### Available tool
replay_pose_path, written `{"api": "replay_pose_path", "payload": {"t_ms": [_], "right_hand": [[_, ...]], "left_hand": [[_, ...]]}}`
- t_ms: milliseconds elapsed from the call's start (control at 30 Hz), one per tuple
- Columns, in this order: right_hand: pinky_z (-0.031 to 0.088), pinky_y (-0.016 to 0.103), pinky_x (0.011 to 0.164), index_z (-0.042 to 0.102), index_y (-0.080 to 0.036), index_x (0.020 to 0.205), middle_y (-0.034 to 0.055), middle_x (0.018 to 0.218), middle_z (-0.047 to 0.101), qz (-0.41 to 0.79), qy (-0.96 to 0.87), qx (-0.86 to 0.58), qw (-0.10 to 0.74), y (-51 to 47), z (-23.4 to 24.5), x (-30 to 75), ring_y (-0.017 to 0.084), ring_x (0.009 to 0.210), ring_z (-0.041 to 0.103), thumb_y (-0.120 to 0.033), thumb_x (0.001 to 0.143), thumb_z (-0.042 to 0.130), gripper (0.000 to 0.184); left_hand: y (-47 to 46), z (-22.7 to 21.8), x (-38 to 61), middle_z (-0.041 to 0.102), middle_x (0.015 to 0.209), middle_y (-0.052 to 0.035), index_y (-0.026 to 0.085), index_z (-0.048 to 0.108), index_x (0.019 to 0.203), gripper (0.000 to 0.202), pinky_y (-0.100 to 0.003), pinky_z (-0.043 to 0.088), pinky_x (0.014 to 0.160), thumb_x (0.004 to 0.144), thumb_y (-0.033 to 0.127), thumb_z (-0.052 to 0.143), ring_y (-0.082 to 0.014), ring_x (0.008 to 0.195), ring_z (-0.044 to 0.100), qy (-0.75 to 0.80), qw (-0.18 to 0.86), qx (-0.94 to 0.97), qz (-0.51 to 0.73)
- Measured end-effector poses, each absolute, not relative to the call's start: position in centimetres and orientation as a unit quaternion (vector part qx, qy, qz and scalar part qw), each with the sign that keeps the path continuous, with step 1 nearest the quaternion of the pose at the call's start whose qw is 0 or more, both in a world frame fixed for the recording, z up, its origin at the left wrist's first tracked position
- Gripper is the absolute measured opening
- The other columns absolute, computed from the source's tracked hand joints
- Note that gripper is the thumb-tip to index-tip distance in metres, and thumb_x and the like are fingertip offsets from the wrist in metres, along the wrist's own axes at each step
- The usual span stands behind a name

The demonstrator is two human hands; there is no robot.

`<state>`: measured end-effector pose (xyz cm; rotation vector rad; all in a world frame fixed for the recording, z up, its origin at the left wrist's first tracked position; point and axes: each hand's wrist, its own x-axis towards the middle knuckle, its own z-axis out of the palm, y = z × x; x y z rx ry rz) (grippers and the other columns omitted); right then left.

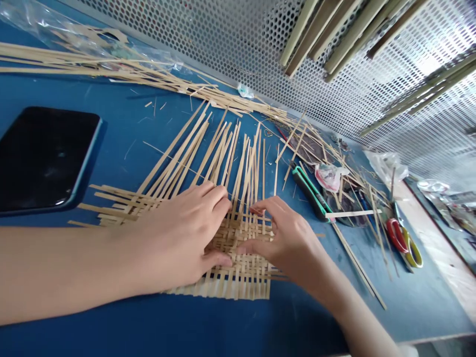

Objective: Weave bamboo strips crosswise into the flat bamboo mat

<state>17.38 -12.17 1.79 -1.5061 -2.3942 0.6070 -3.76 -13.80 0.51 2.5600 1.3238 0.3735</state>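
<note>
A partly woven mat of thin bamboo strips [238, 233] lies on the blue table [156, 322], its loose strip ends fanning away from me. My left hand [178, 238] rests flat on the mat's left side, fingers together, thumb pressed on the weave. My right hand [286, 233] sits on the mat's right side, its fingers curled and pinching a strip in the weave near the fingertips. The thumbs of both hands nearly meet over the woven patch.
A dark tablet [40, 156] lies at the left. Loose bamboo strips [122, 69] and clear plastic bags run along the back by a perforated metal wall [238, 39]. A green-black utility knife [310, 191], red and yellow scissors [403, 240] and scraps lie right.
</note>
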Motion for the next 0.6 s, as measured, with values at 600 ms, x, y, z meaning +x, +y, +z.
{"api": "replay_pose_path", "payload": {"t_ms": [600], "right_hand": [[0.033, 0.026, 0.056, 0.058, -0.019, 0.085, -0.0032, 0.078, 0.059, 0.177, -0.823, -0.523, 0.137, -12.07, 1.36, 17.42, 0.011, 0.058, 0.047, -0.040, 0.070, 0.085, 0.038]], "left_hand": [[-14.02, 0.51, -2.83, 0.055, 0.095, -0.0085, 0.014, 0.057, 0.091, 0.035, -0.044, 0.049, 0.081, 0.074, 0.040, 0.074, -0.0282, 0.094, 0.054, 0.498, 0.112, 0.853, 0.110]]}}
